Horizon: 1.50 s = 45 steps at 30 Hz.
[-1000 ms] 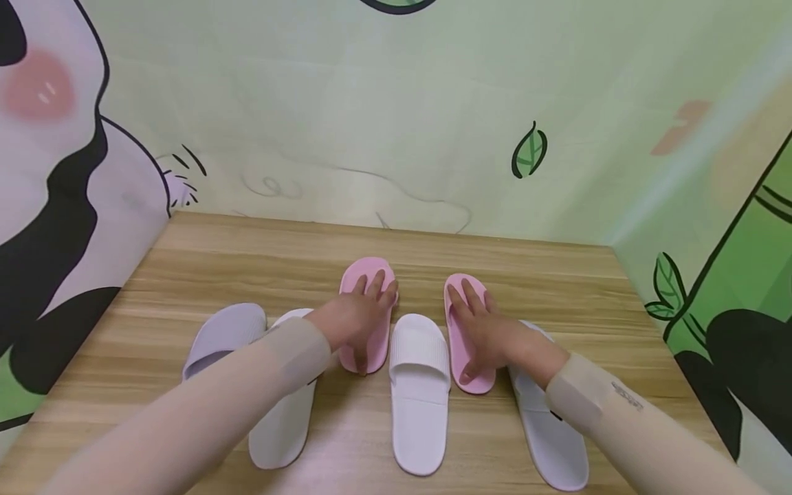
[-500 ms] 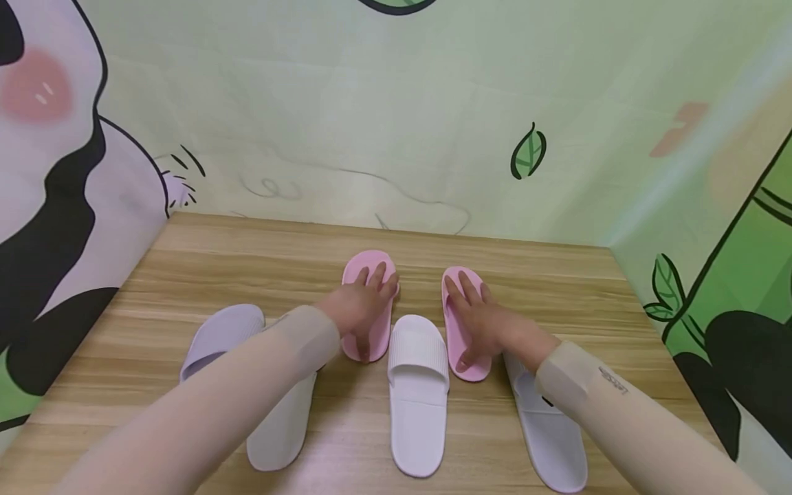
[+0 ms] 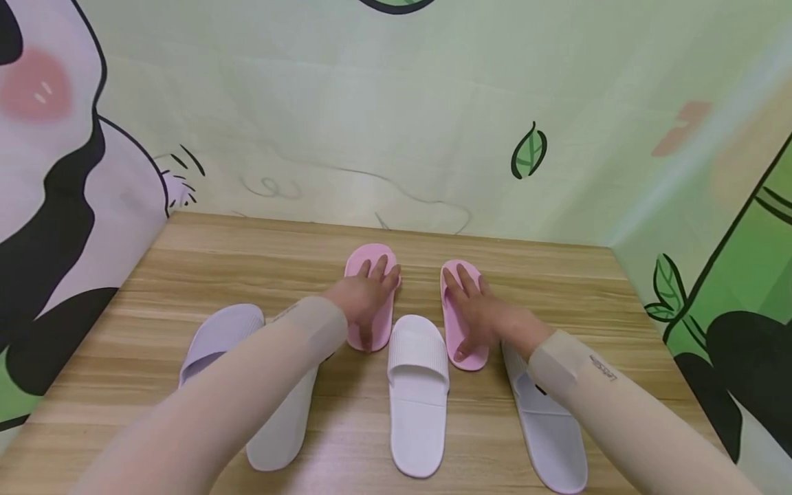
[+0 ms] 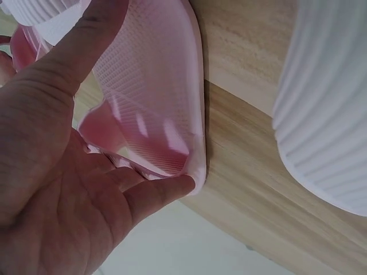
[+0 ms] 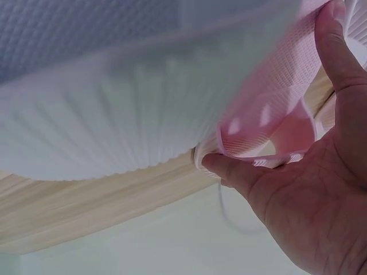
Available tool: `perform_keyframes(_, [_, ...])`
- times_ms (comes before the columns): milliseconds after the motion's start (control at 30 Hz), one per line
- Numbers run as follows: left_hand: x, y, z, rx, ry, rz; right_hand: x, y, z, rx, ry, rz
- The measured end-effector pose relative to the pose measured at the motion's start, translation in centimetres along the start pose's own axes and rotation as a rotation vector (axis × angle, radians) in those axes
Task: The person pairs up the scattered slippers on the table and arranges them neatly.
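Observation:
Two pink slippers lie toward the back of the wooden surface, toes to the wall. My left hand (image 3: pixel 366 295) rests on the left pink slipper (image 3: pixel 383 324), its fingers spread over the strap. In the left wrist view the thumb lies over the sole of this slipper (image 4: pixel 155 63), and the fingers are stretched along its strap. On the right pink slipper (image 3: pixel 455 330) rests my right hand (image 3: pixel 485 315), likewise spread. Seen from the right wrist, its fingers touch the strap of that slipper (image 5: pixel 287 71) and the thumb reaches the sole.
Between and in front of the pink pair lies a white slipper (image 3: pixel 418 412). Another white slipper (image 3: pixel 284 426) and a lilac one (image 3: pixel 225 333) are partly hidden by the left arm. A pale slipper (image 3: pixel 553 443) lies beneath the right forearm. A printed wall (image 3: pixel 396 151) closes off the back.
Both pink slippers have slid away toward the back wall, with the hands on them, and have come slightly closer together. The other slippers have stayed put.

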State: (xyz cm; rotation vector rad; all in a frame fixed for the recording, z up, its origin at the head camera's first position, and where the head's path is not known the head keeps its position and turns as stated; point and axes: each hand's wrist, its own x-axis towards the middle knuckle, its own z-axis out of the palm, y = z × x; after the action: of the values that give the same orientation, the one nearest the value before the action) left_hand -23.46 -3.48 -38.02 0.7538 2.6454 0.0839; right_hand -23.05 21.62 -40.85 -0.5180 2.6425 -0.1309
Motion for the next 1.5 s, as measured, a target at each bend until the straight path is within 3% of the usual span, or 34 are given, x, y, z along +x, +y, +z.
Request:
perform_keyframes(467, [1.1, -0.7, -0.2, 0.039, 0.029, -0.006, 1.3, 0.2, -0.8, 0.021, -0.017, 0.023])
perform_keyframes(933, [1.6, -0.7, -0.7, 0.043, 0.074, 0.003, 2.3, 0.7, -1.7, -0.017, -0.013, -0.021])
perform_keyframes(1233, [2.3, -1.0, -0.7, 0.060, 0.076, -0.005, 3.8, 0.9, -2.1, 0.025, -0.019, 0.008])
perform_keyframes(1500, [1.8, -0.6, -1.3, 0.039, 0.082, -0.010, 4.6, 1.1, -2.5, 0.030, -0.012, 0.021])
